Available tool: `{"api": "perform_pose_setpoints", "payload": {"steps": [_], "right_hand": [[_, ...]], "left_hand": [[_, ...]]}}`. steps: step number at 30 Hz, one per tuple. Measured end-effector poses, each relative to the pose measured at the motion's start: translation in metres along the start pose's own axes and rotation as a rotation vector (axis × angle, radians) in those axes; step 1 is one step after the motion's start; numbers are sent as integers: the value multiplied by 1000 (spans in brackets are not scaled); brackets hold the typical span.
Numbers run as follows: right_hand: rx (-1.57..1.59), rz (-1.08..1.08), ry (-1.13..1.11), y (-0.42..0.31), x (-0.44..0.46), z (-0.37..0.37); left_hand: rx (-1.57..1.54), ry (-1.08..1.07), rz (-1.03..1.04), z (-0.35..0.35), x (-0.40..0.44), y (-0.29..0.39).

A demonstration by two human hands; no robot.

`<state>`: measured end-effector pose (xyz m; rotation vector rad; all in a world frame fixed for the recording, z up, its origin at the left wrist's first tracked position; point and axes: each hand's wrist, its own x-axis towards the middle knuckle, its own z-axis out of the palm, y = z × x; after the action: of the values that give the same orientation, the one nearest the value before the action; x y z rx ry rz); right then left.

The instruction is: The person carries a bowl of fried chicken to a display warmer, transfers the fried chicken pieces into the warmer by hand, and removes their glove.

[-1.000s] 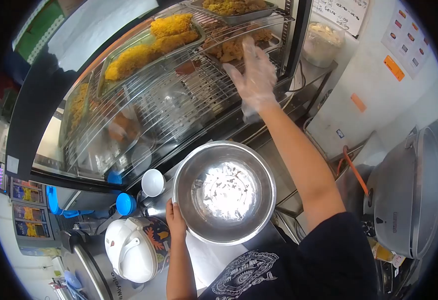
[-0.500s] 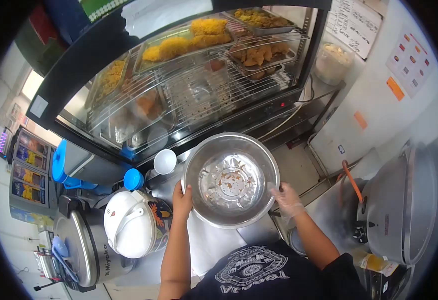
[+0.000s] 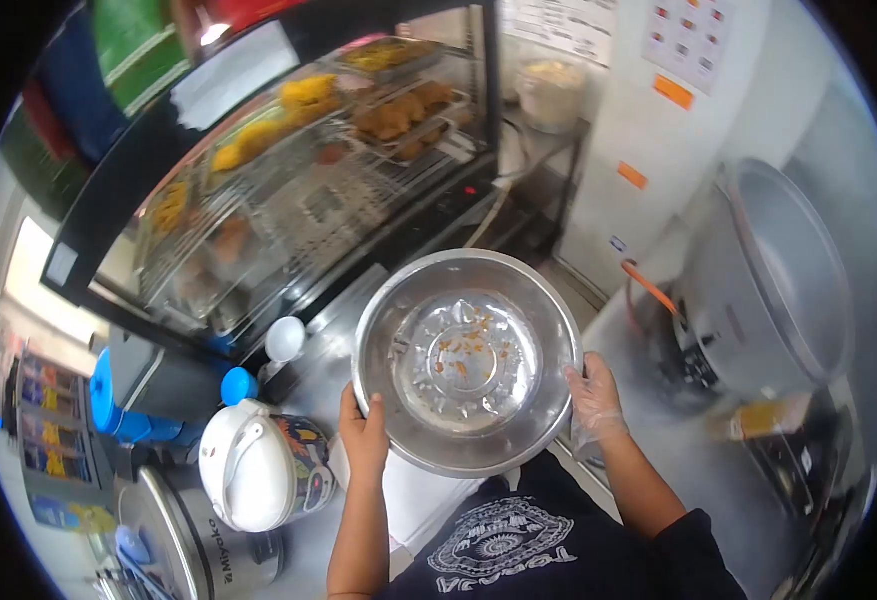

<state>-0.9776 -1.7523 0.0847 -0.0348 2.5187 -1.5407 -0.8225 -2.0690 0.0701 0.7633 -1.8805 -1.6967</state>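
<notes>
A large round steel bowl (image 3: 424, 430) is held level in front of my body, with small orange-brown crumbs on its bottom. My bare left hand (image 3: 365, 430) grips the left rim, thumb over the edge. On the right rim is my right hand (image 3: 596, 397), in a clear plastic glove, its fingers closed on the edge. Beyond the bowl stands a glass display case (image 3: 309, 215) with trays of yellow and brown fried food on wire shelves.
At the left are a white rice cooker (image 3: 249, 468), a steel Miyako cooker (image 3: 194, 540), a white cup (image 3: 286, 340) and a blue cup (image 3: 240, 386). A large grey pot (image 3: 759, 280) with an orange hose stands at the right, beside a white fridge-like surface (image 3: 639, 130).
My right hand has come back from the display case and taken the bowl's right rim. Since then the view has turned right, and the bowl appears larger and closer.
</notes>
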Motion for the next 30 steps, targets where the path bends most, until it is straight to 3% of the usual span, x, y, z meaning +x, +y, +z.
{"api": "perform_pose_setpoints", "payload": {"steps": [4,6,11,14,17,20,23,28,30], "right_hand": [[-13,36,71,13,-53,-37],[-19,65,56,19,-79,-55],[-44,178,112,31,-143,-97],[-109,31,269,77,-193,-119],[11,145,331,72,-250,-156],[-74,187,485,105,-324,-188],[-102,219,722,122,-398,-214],[-513,399,1266,70,-532,-233],[-554,417,1106,82,-550,-225]], "left_hand": [[-2,-132,65,3,-23,2],[-160,-141,64,16,-43,19],[6,-402,-2,14,-102,55],[-111,-644,-95,13,-138,43],[-151,-758,-177,31,-169,56],[-94,-859,-189,49,-224,74],[47,-1040,-54,92,-265,103],[-108,-1283,-64,152,-338,90],[-110,-1422,-64,167,-357,91]]}}
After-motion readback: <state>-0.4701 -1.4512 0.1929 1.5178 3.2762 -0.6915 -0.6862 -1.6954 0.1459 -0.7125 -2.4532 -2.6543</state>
